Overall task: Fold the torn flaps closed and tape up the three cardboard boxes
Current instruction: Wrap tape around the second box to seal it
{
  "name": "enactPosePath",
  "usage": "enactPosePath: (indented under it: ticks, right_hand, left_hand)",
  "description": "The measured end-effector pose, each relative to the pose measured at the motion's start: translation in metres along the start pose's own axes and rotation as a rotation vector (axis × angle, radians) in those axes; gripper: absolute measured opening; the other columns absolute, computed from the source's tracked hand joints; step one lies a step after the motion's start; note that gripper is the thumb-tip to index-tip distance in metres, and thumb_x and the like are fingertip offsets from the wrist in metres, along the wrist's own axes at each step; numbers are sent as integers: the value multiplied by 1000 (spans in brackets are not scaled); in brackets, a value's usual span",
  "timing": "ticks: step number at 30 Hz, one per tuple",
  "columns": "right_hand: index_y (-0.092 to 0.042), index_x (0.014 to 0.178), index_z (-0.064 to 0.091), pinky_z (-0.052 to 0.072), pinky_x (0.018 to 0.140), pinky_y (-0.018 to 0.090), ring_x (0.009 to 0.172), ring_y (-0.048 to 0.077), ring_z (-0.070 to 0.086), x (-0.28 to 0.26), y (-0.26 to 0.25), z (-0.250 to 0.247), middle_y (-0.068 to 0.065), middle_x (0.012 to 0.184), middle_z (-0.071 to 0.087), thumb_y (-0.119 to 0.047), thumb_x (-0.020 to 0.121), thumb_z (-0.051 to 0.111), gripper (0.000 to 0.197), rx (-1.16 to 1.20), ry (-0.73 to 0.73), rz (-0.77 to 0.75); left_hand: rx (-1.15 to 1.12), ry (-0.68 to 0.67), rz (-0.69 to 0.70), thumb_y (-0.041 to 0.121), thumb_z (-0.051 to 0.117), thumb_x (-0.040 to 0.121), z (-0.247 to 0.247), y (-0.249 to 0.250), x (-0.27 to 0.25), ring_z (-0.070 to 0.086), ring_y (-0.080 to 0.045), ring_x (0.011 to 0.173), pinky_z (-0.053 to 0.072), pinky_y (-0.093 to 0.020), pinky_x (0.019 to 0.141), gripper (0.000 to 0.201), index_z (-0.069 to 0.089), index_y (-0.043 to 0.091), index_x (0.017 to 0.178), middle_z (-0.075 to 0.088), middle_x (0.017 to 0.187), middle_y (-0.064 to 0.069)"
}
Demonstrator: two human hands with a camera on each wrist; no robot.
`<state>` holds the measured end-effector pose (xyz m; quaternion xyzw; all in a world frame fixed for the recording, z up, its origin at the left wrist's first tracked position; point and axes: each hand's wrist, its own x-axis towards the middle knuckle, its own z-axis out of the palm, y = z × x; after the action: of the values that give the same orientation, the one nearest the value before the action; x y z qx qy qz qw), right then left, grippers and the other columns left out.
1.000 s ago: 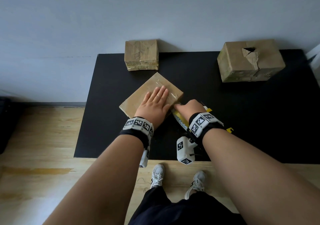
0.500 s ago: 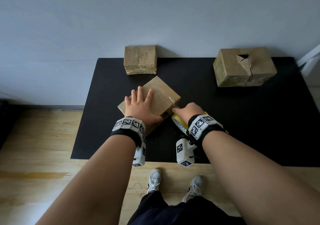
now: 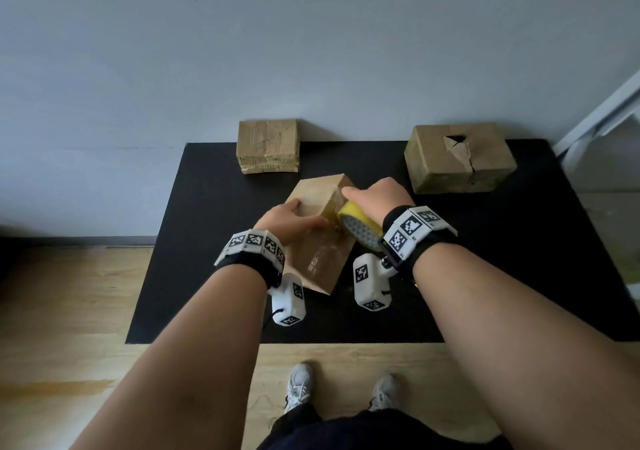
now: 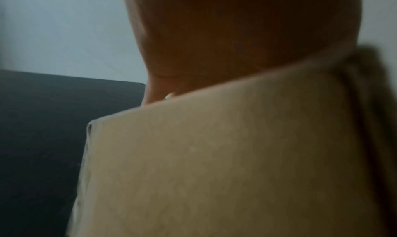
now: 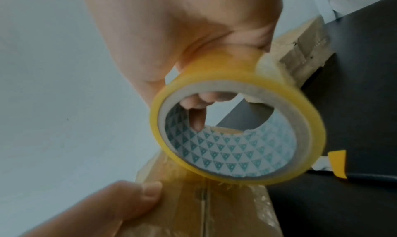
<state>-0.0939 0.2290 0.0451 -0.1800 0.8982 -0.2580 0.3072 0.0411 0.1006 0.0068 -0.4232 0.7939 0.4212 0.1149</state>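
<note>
The middle cardboard box [image 3: 320, 242] is tipped up off the black mat [image 3: 502, 259], its glossy taped face turned toward me. My left hand [image 3: 294, 219] grips its left side, with the thumb [image 5: 137, 201] lying on the taped face. My right hand [image 3: 372, 195] holds a yellow tape roll [image 3: 360, 230] against the box's upper right edge, and a strip of tape runs from the roll [image 5: 236, 121] down onto the box [image 5: 204, 215]. In the left wrist view only my palm [image 4: 214, 36] and blurred cardboard [image 4: 214, 155] show.
A taped flat box [image 3: 267, 145] sits at the mat's back left by the wall. A bigger box [image 3: 459, 157] with a torn, open top flap stands at the back right. A small yellow piece [image 5: 337, 164] lies on the mat. White frame legs [image 3: 595, 120] stand at the far right.
The middle box lay flat under my left palm; now it is tipped up and gripped by that hand. My right hand has risen with the tape roll to the box's upper right edge.
</note>
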Motion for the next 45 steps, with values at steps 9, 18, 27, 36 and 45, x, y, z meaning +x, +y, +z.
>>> enactPosePath:
  ticks: [9,18,27,36,45]
  right_hand:
    - [-15,58,51,44,65,34,65,23,56,-4,-16,7,6,65,58,-49,88,56,45,146,18,-203]
    - [-15,51,46,36,55,30,56,23,50,-4,-12,7,3,55,49,-46,83,61,47,96,56,-158]
    - [-14,51,52,41,56,29,57,22,59,-6,15,20,2,56,58,-60,80,59,55,110,67,-97]
    - [-12,63,54,40,55,29,59,22,55,-2,-3,23,3,63,57,-46,80,62,39,-40,34,-41]
    - [-12,85,62,44,59,29,65,21,58,4,12,47,4,78,62,-57,85,56,46,-223,-5,43]
  left_hand:
    - [32,69,140,28,34,99,-7,6,-1,49,-27,125,36,-32,98,50,31,32,149,50,143,-5]
    - [-6,39,160,18,33,96,-10,5,2,55,-25,110,40,-34,92,43,45,19,137,59,125,-10]
    - [-4,69,159,20,30,100,-18,-5,11,54,-23,102,39,-33,87,34,55,12,122,61,114,-7]
    - [-44,76,100,20,29,100,-25,-19,18,51,-20,109,33,-28,88,39,58,17,126,59,123,-5]
    - [-121,84,36,23,27,102,-17,-33,21,45,-23,127,30,-28,95,43,47,20,140,52,136,-2]
